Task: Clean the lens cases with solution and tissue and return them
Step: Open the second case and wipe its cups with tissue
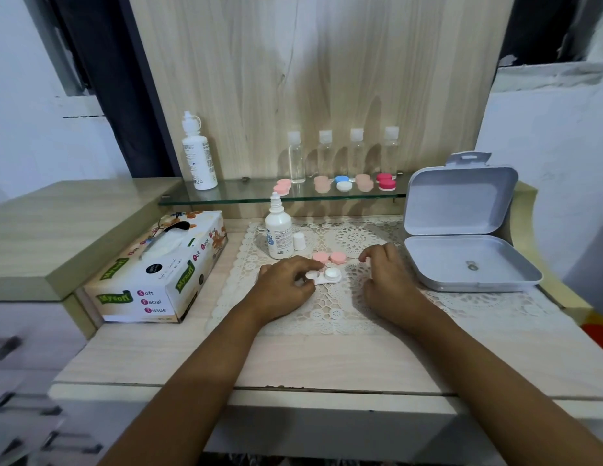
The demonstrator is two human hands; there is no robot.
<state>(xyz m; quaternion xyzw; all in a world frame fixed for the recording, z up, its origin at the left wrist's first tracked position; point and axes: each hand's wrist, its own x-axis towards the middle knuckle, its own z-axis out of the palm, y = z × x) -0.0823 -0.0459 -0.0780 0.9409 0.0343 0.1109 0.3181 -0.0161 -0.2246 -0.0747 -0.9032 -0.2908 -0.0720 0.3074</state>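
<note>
1. White lens case (332, 275) lies on the lace mat (327, 314) between my hands, long axis roughly left-right.
2. Left hand (283, 285) is on it: fingers curled, pinching its left cap; the right cap is bare.
3. Right hand (386, 270) is just to its right, fingers loosely curled; can't tell if they hold anything.
4. Pink lens case (329, 257) sits just behind.
5. Likely next: right hand moves left to the bare cap.
</note>
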